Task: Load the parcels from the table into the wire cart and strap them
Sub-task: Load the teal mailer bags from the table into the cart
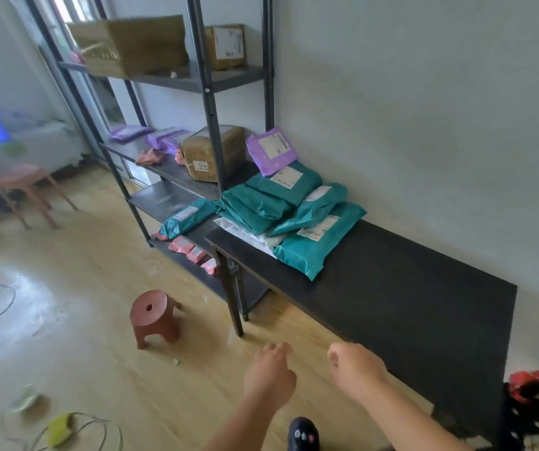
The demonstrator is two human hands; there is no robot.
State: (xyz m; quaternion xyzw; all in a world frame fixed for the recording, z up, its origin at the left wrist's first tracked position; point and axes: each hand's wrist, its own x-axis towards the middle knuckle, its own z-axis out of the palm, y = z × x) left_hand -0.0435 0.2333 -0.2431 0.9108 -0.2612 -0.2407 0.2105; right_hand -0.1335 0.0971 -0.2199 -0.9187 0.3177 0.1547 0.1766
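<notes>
Head view: box (pixel 196 148) label (pixel 201 165) reads "5556" (writing on parcels (pixel 313 249) blurred).

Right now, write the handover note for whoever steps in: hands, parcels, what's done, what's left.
Left hand: loosely curled, holds nothing.
Right hand: loosely curled, holds nothing, close to the front edge of the black table.
Parcels: teal parcels are piled at the table's far end, with a purple parcel on top at the back and a white parcel underneath.
Wire cart: not in view.
Done: nothing that the picture shows; the pile sits untouched.
Left: carry every parcel from the table to the cart, then strap them.
</notes>
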